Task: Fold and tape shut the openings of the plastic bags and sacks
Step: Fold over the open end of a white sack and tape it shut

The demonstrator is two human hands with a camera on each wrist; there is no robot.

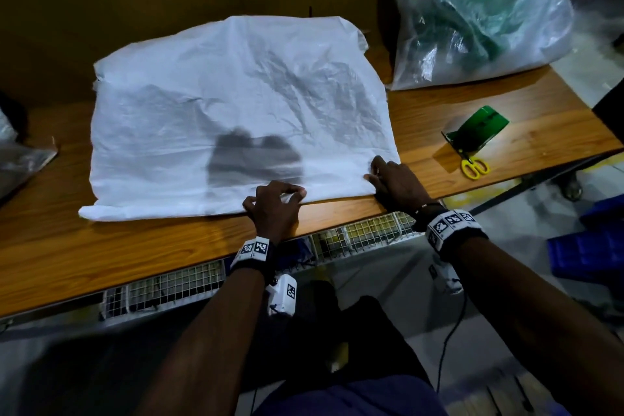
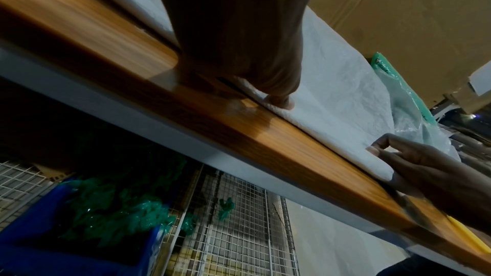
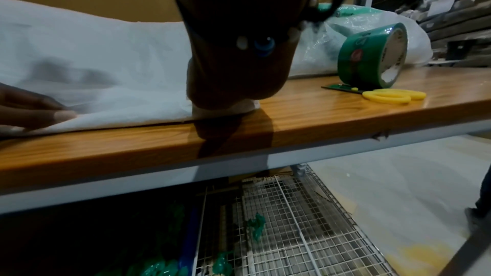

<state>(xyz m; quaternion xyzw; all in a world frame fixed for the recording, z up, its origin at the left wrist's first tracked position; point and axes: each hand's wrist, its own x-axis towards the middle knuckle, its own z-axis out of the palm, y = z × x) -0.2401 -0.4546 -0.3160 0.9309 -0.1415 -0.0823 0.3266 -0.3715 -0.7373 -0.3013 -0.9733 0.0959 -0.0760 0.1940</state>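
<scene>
Your two forearms come up from the bottom of the head view, each with a white marker band at the wrist. On the left side, your left hand rests at the near edge of the white sack, about in the middle of this edge. Its fingers are curled, and thumb and fingertips pinch the folded hem of the sack against the wooden table. In the left wrist view you see one fingertip pressing down on the white material just beside the table edge.

Further to the right, your right hand is at the near right corner of the same sack. The fingers are bent and lie on top of the fabric while the thumb side holds the corner, so this hand also grips the sack. The sack itself lies flat on the table, spreading away from both hands toward the brown wall, with a dark shadow on it just beyond your left hand.

To the right of your right hand, well apart from it, the yellow scissors lie on the table, touching the roll of green tape, which stands on its edge. Beyond these, at the far right, a clear plastic bag stands with a green strip along its top.
</scene>
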